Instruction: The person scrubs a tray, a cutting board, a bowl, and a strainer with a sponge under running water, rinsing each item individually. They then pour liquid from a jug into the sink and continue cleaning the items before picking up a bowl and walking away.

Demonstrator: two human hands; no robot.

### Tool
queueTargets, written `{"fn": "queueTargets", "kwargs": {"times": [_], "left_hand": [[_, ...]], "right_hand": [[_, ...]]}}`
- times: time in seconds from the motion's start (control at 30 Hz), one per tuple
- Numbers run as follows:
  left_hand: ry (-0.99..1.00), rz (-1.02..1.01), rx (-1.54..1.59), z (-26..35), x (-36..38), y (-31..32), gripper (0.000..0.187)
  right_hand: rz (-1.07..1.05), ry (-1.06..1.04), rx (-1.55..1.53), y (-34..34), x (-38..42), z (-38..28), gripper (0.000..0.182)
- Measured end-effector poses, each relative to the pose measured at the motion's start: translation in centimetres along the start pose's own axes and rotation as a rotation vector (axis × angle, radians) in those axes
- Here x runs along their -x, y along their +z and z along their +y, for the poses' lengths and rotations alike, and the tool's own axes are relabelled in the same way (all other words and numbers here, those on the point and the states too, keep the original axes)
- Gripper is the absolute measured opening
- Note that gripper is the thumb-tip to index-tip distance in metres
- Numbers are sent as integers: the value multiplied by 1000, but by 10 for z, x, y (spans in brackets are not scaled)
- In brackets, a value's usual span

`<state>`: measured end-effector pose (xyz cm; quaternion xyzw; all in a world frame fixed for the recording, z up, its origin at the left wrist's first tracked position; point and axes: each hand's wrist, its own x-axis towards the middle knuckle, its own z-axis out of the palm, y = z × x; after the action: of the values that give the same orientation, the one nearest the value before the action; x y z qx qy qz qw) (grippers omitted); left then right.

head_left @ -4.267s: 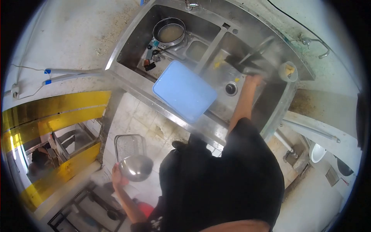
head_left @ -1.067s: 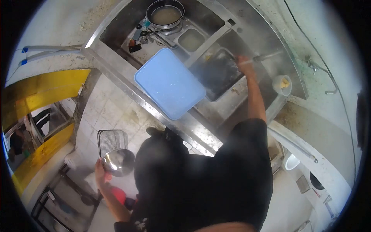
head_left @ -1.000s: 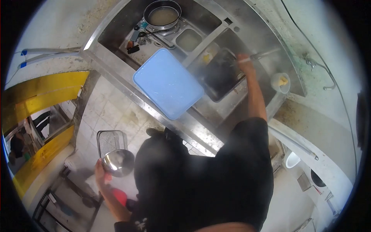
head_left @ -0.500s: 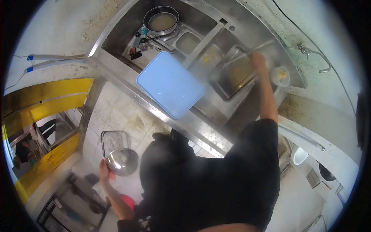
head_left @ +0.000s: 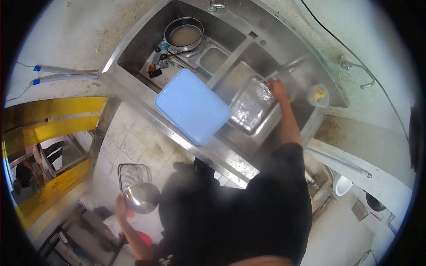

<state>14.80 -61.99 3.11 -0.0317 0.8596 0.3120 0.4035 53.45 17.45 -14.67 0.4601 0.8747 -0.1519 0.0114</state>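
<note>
My left hand [head_left: 120,206], at the lower left, is closed on the rim of a shiny metal bowl [head_left: 143,198]. A wire mesh basket [head_left: 132,175] shows just above the bowl, partly behind it. Inside the right sink basin, my right hand [head_left: 277,90] grips the upper right corner of a rectangular metal tray [head_left: 249,111]. The tray's inside is wet and shiny, and its left side lies near a light blue rectangular lid or board [head_left: 191,106], which rests across the sink's front edge.
A dark-rimmed pan [head_left: 185,35] of cloudy liquid stands in the left basin [head_left: 142,53], near small utensils. A white container [head_left: 317,95] with yellowish contents sits right of my right hand. Wall taps [head_left: 347,64] and yellow boards [head_left: 57,128] flank the sink.
My right hand has moved left and slightly down. The tray has shifted left, and the yellowish liquid seen in it before no longer shows. My left hand and the bowl appear slightly lower.
</note>
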Motion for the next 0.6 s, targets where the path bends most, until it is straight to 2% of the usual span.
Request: {"fn": "queueTargets", "kwargs": {"times": [0.03, 0.13, 0.27, 0.33, 0.47, 0.53, 0.57, 0.6], "left_hand": [[-13, 26, 19, 8, 5, 5, 42], [24, 16, 95, -30, -14, -4, 41], [-31, 61, 180, -18, -16, -1, 40], [-42, -74, 222, 4, -1, 1, 40], [2, -48, 200, 15, 1, 2, 37], [73, -82, 242, 9, -6, -3, 36], [72, -81, 246, 18, -4, 0, 36], [79, -63, 236, 28, -1, 3, 36]], "right_hand": [[-10, 27, 70, -2, -3, -12, 22], [69, -2, 152, 2, -11, -38, 20], [-30, 62, 144, -15, -10, -75, 21], [108, -100, 104, -25, 4, -82, 19], [103, -118, 121, -35, 11, -79, 20], [242, 7, 105, -50, 14, -85, 21], [242, 2, 107, -50, 18, -86, 21], [339, -122, 134, -46, 22, -87, 23]]}}
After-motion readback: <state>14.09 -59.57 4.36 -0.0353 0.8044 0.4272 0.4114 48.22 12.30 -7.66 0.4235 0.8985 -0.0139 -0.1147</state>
